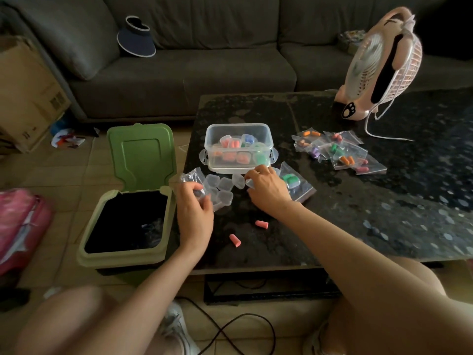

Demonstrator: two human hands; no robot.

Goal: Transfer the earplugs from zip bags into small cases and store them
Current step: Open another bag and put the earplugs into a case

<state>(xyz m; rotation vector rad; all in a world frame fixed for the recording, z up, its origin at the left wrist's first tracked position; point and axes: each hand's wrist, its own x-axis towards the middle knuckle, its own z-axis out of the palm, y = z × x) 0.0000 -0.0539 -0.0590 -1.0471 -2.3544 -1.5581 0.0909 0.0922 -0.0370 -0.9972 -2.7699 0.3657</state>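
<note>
Two pink earplugs point(261, 223) lie loose on the dark table point(384, 201) near its front edge. My left hand point(195, 211) pinches an empty clear zip bag point(190, 178) at the table's left edge. My right hand point(268, 189) grips a small clear case point(249, 182) beside a cluster of empty small cases point(221, 187). Behind them stands a clear storage box point(239, 129) holding filled cases. Several zip bags with coloured earplugs point(340, 152) lie to the right. One bag with green earplugs point(294, 181) sits by my right wrist.
A green bin point(128, 226) with its lid up stands on the floor left of the table. A pink desk fan point(378, 65) stands at the table's back right, its white cord trailing. A grey sofa point(204, 73) runs behind. Black cables lie on the floor.
</note>
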